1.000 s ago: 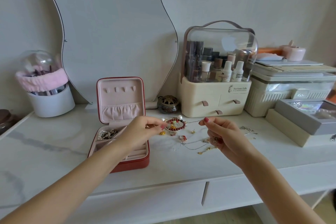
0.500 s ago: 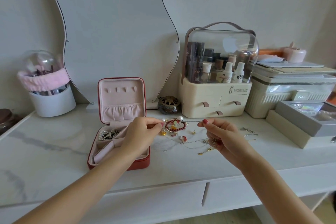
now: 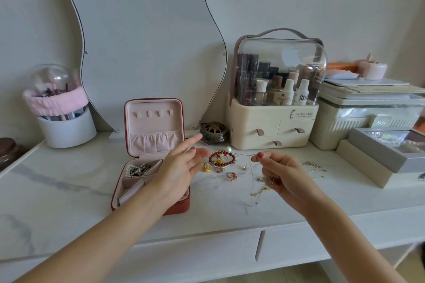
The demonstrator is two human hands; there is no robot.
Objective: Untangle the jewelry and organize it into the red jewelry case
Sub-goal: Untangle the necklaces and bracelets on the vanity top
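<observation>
Two hands over marble table [image 3: 69,190], left hand [image 3: 181,167] grip apart, right hand [image 3: 276,172] pinching thin chain [image 3: 252,167]

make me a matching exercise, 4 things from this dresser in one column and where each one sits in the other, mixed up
Things:
1. red bead bracelet
2. red jewelry case
3. cosmetics organizer
4. brush holder

Places:
A. far left, against the wall
B. right of the mirror, clear lid shut
C. on the marble top between the two hands
D. open, under the left hand

Pairs: 1-C, 2-D, 3-B, 4-A
</observation>
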